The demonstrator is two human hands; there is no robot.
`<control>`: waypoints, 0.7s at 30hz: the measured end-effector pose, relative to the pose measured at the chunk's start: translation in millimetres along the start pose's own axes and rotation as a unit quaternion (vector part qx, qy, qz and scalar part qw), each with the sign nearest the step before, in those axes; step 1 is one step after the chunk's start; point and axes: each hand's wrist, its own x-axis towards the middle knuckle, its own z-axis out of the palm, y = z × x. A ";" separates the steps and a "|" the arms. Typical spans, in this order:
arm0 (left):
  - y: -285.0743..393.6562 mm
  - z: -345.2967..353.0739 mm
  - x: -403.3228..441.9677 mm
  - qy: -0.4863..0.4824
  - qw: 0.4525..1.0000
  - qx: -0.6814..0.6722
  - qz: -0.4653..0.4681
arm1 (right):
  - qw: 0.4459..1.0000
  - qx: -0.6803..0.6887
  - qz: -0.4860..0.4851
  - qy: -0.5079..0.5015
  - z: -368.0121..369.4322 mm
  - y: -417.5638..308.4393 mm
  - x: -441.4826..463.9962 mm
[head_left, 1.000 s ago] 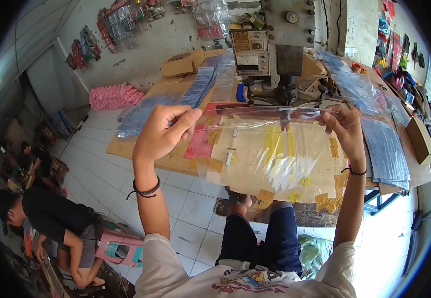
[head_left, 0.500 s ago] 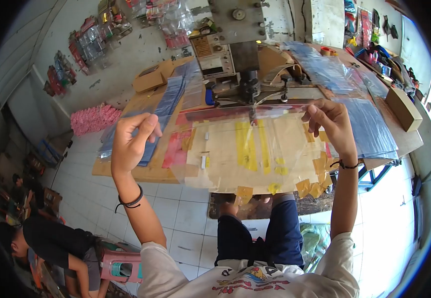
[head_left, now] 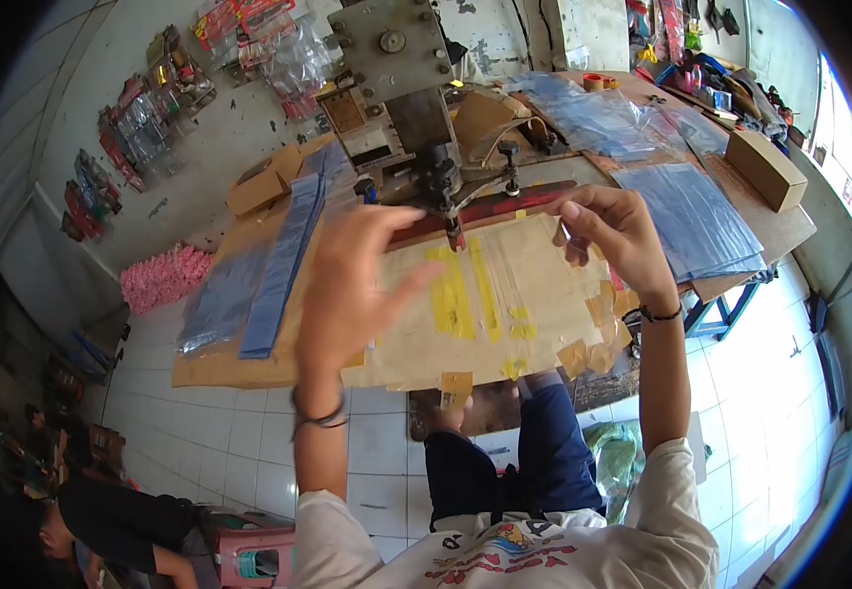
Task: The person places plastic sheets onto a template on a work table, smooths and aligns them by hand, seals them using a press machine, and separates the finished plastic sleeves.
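My left hand (head_left: pixel 352 285), blurred by motion, is over the left part of the taped tan board (head_left: pixel 406 344), its thumb apart from its fingers and nothing visible between them. The fingers of my right hand (head_left: pixel 607 231) are pinched above the board's right back part, on what looks like the edge of a clear plastic sheet (head_left: pixel 557 234); most of that sheet is too faint to trace. Yellow tape strips (head_left: pixel 453 294) run across the board. Behind it lies a dark red bar (head_left: pixel 519 203), under the machine's clamp (head_left: pixel 455 221).
A press machine (head_left: pixel 391 49) stands at the back. Blue-tinted plastic sheets (head_left: pixel 686 221) lie on the right, with a cardboard box (head_left: pixel 765 169) beside them. More blue sheets (head_left: pixel 283 265) lie left. A person (head_left: pixel 121 525) in black bends at lower left, beside a pink stool (head_left: pixel 254 555).
My left hand has let go of the clear sheet and swung inward, its fingers spreading. My right hand stays pinched. The view has turned, shifting the table and machine leftward.
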 end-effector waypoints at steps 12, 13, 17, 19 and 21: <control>-27.3 30.6 -81.7 -0.333 0.867 -0.295 -0.226 | 0.988 -0.124 0.037 0.078 -53.6 42.9 -42.0; -45.8 11.7 -101.7 -0.326 0.852 -0.291 -0.289 | 0.985 -0.139 0.052 0.088 -68.8 64.1 -44.3; -117.8 -113.1 -144.7 -0.313 0.783 -0.195 -0.501 | 0.967 -0.158 0.177 0.097 -107.9 151.1 -61.1; -159.3 -181.2 -162.3 -0.222 0.814 -0.123 -0.522 | 0.917 -0.363 0.108 0.124 -108.5 180.1 -70.9; -192.8 -248.7 -171.0 -0.143 0.859 0.082 -0.484 | 0.943 -0.253 0.093 0.196 -108.3 181.3 -68.7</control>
